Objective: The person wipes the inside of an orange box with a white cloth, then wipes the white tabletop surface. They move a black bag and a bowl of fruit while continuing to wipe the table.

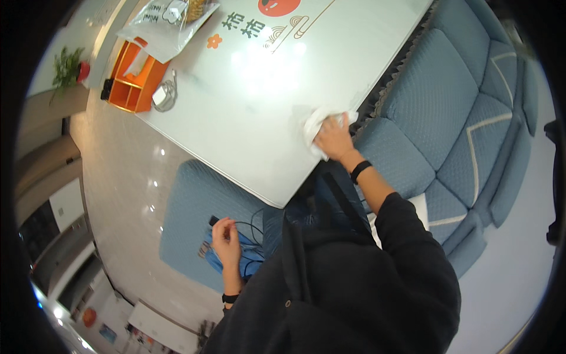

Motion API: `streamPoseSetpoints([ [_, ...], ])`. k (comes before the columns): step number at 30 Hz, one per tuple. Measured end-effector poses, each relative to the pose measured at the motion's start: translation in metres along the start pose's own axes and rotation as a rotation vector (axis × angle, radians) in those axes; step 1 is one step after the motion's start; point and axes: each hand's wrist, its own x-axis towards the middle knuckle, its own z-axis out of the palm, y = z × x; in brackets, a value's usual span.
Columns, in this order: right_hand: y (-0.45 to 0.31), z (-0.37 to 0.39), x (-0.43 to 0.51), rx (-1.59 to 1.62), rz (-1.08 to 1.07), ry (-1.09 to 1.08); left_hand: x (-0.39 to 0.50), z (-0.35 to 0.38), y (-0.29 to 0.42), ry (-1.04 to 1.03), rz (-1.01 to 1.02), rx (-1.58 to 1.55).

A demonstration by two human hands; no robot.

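Note:
My right hand (334, 138) presses a crumpled white cloth or tissue (315, 124) flat on the white tabletop (247, 155), near the table's right edge. Its fingers are spread over the white material. My left hand (227, 236) is off the table at the lower left, above the blue seat, with its fingers curled. Beside its fingertips is a small black object (214, 220), and a black cable (252, 225) runs from near there towards my lap. Whether the left hand grips the cable or the object is unclear. Under that hand lies a blue item (250, 254).
An orange organizer (150, 84), a white charger with a coiled cable (162, 95) and a clear plastic bag (154, 26) stand or lie at the table's far left. A blue quilted sofa (433, 84) borders the right side; a quilted seat (185, 212) is at the left.

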Motion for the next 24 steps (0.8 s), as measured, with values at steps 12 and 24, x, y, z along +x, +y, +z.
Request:
streamPoseSetpoints([
  [12, 0.301, -0.041, 0.147, -0.122, 0.362, 0.245, -0.108, 0.134, 0.068, 0.179, -0.334, 0.052],
  [24, -0.024, -0.009, 0.109, -0.136, -0.473, -0.039, -0.125, 0.196, 0.07, 0.304, -0.463, -0.053],
])
